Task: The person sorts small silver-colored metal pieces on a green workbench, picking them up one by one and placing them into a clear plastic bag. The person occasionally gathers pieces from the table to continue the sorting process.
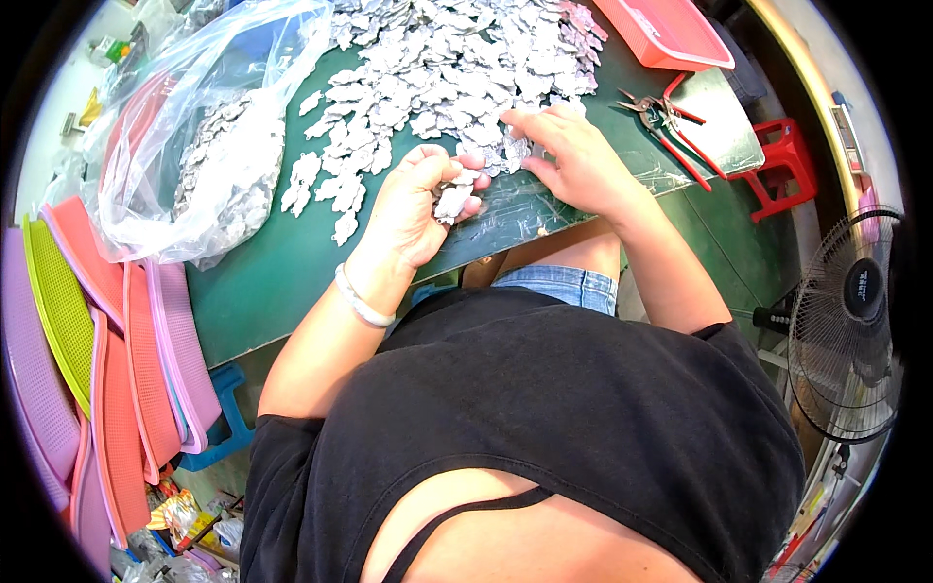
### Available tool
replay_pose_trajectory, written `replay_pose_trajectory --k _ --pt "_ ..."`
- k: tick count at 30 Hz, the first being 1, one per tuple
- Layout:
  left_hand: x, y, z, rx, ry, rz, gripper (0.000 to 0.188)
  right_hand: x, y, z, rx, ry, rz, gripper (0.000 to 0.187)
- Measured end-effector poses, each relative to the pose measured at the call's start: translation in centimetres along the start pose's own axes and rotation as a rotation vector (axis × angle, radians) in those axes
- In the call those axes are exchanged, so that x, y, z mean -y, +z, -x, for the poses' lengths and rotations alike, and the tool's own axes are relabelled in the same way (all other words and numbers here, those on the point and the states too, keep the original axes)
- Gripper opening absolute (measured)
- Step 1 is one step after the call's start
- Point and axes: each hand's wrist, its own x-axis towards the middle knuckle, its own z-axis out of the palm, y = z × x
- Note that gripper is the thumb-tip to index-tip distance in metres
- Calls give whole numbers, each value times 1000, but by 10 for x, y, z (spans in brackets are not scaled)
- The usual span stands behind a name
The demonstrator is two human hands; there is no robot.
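A broad pile of small, flat silver-grey metal pieces with wavy outlines covers the far middle of the green table. My left hand is closed around a few of these metal pieces, held just above the near table edge. My right hand reaches to the near side of the pile, its fingers apart and its fingertips over the pieces there. Whether those fingertips touch any piece is hard to make out. Several loose pieces lie left of the pile, beside my left hand.
A clear plastic bag of similar pieces stands at left. Red-handled cutters and a pink tray lie at right. Stacked coloured baskets lean by the left table edge. A red stool and a fan stand right.
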Motion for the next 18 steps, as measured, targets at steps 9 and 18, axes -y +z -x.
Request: replay_pose_trajectory --k 9,18 --pt "0 2 1 -80 -16 -60 13 -1 7 0 -83 43 -183 41" --pt "5 15 8 56 -50 -126 14 24 9 1 -261 -151 -221 41"
